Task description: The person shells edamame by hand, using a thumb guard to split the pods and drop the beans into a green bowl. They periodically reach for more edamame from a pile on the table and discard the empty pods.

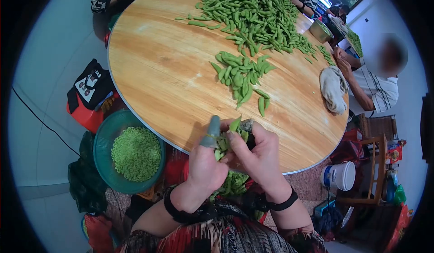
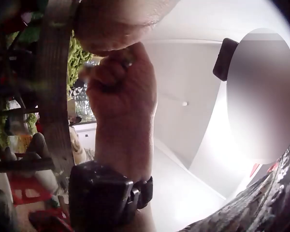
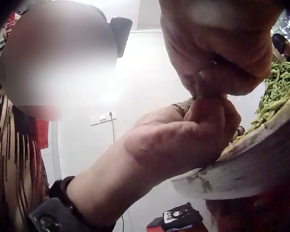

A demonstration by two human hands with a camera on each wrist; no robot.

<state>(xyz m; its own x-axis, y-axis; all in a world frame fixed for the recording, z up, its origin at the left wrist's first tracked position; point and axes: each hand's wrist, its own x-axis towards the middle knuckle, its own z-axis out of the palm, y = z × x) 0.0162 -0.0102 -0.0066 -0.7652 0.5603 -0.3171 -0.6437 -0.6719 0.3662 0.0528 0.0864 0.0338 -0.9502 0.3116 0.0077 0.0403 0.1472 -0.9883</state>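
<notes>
At the near edge of the round wooden table [image 1: 153, 72] my two hands meet over a small bunch of green bean pods [image 1: 234, 125]. My left hand [image 1: 217, 141], with a grey cover on its thumb [image 1: 211, 132], grips the bunch from the left. From the right, my right hand [image 1: 238, 141] pinches a pod in it. In the right wrist view the right hand [image 3: 203, 92] pinches something small against the curled left hand [image 3: 208, 125]. The left wrist view shows the right hand [image 2: 123, 79] as a closed fist. More pods [image 1: 234, 183] lie in my lap.
A small heap of pods [image 1: 242, 74] lies mid-table and a large one [image 1: 253, 18] behind it. A green basin of shelled beans [image 1: 135, 153] sits below the table on my left. A cloth [image 1: 333, 89], a metal bowl [image 1: 321, 30] and other seated people are at the far side.
</notes>
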